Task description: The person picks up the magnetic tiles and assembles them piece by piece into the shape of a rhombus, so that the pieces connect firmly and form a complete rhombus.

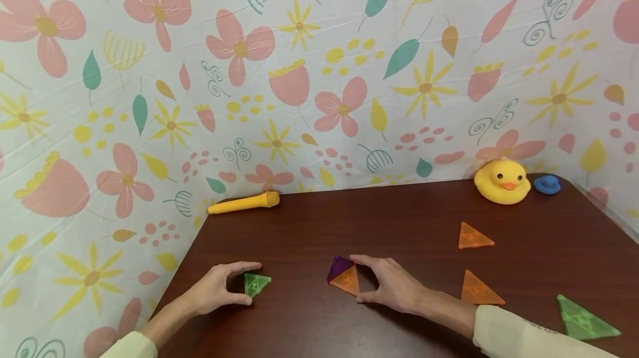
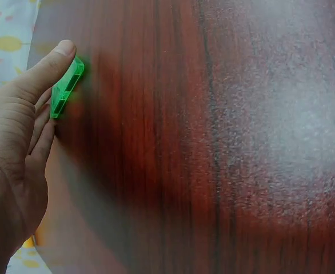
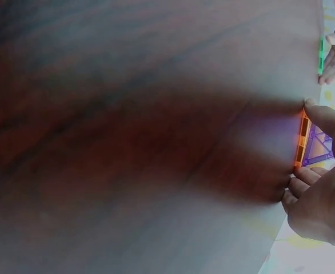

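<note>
My left hand (image 1: 216, 290) holds a small translucent green triangular magnetic tile (image 1: 256, 285) between thumb and fingers, low over the table. In the left wrist view its thumb is at one end of the green tile (image 2: 68, 87) and the fingertips at the other. Farther right, my right hand (image 1: 394, 287) has thumb and forefinger spread across an orange triangular tile (image 1: 346, 280) and a purple one (image 1: 339, 267), set edge against edge. Seen from the right wrist, thumb and fingers grip the ends of the orange tile (image 3: 302, 140), with the purple tile (image 3: 319, 145) behind it.
Two orange triangular tiles (image 1: 474, 236) and a larger green triangle (image 1: 585, 319) lie on the dark wooden table (image 1: 399, 225) at right. At the back are a yellow microphone (image 1: 244, 202), a yellow duck (image 1: 503, 181) and a blue toy (image 1: 547, 184), before a flowered curtain (image 1: 299, 141).
</note>
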Motion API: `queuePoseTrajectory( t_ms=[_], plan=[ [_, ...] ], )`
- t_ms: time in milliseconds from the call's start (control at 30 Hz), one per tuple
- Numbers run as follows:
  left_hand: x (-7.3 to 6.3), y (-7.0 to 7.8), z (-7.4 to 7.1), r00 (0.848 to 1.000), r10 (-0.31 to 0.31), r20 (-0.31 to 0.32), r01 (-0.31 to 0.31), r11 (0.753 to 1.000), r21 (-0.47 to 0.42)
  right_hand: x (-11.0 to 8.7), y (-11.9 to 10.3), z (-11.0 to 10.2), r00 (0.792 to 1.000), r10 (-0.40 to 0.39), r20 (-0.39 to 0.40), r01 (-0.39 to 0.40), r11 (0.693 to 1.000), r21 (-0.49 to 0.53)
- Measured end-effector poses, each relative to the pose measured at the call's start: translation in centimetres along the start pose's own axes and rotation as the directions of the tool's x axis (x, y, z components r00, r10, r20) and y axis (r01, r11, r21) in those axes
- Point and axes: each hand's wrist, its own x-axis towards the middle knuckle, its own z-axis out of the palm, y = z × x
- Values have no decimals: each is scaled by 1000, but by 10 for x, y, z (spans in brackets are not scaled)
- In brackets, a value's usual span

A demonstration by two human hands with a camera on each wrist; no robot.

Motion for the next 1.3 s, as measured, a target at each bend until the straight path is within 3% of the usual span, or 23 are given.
queuePoseTrajectory(
  t_ms=[300, 633, 933, 1300],
  plan=[
    [-3, -6, 5, 999, -2, -50, 6, 997, 72, 0, -1, 0, 1000, 5, -1, -5, 1000, 1],
    [-2, -6, 15, 991, 67, -118, -58, 996, 72, -2, -2, 0, 1000, 21, 9, -21, 1000, 13],
    [4, 5, 23, 988, 115, -105, -108, 991, 73, -2, -2, 0, 1000, 20, 13, -20, 1000, 16],
    [13, 18, 21, 985, 164, -54, -148, 962, 228, -2, -1, 0, 1000, 11, 6, -11, 1000, 2]
  ],
)
